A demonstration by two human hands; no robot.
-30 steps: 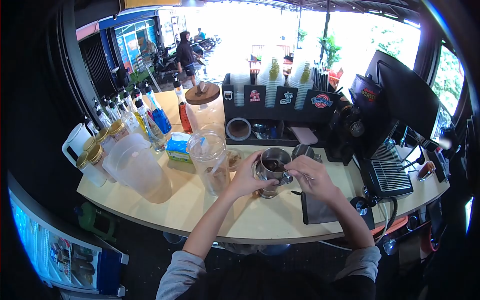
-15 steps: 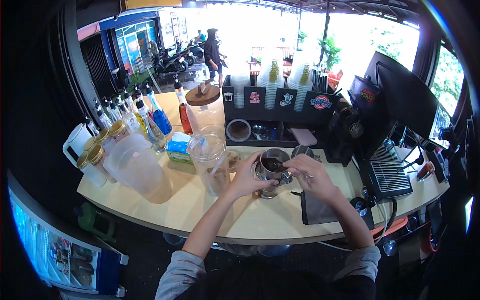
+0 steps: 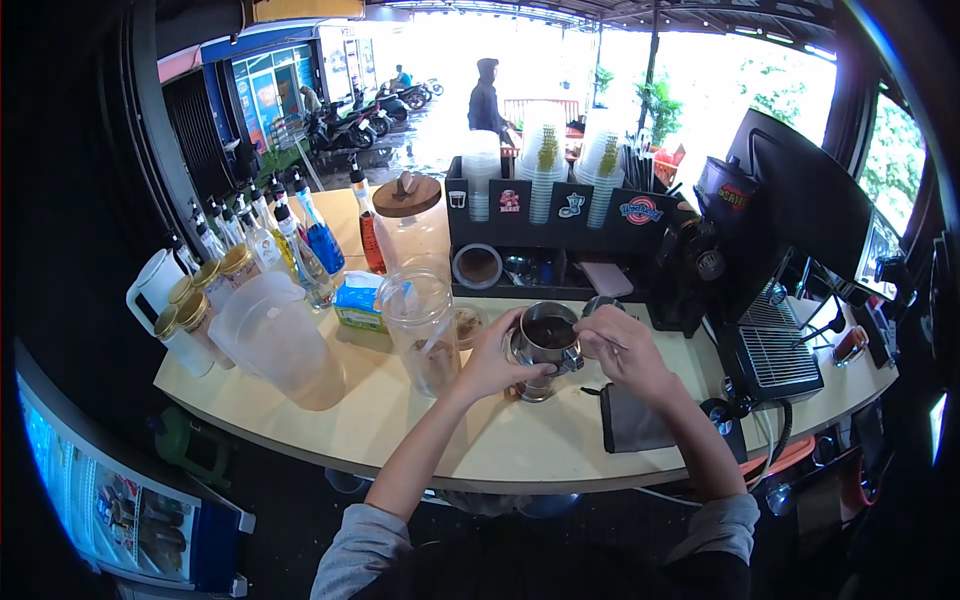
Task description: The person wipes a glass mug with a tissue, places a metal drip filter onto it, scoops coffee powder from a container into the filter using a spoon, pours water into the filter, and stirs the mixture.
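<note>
In the middle of the counter, my left hand (image 3: 490,366) is wrapped round the side of a metal cup (image 3: 547,352) with dark contents. The cup stands upright, its handle turned to the right. Just right of the rim, my right hand (image 3: 628,352) is closed in a pinch on a thin metal utensil (image 3: 617,344); its lower end is hard to make out. Behind my right fingers a second metal vessel (image 3: 600,304) is partly hidden. A clear plastic pitcher (image 3: 420,330) stands left of my left hand, with a small round container (image 3: 468,322) beside it.
A large frosted pitcher (image 3: 275,340), tissue pack (image 3: 360,300), jars and several syrup bottles (image 3: 318,235) fill the left side. At the back is a black organizer (image 3: 550,225) with stacked cups. A dark folded cloth (image 3: 635,420) and espresso machine (image 3: 775,350) are at right.
My right hand has shifted slightly right, from over the cup's rim to beside it. My left hand stays round the cup. A person in the background has walked to the right.
</note>
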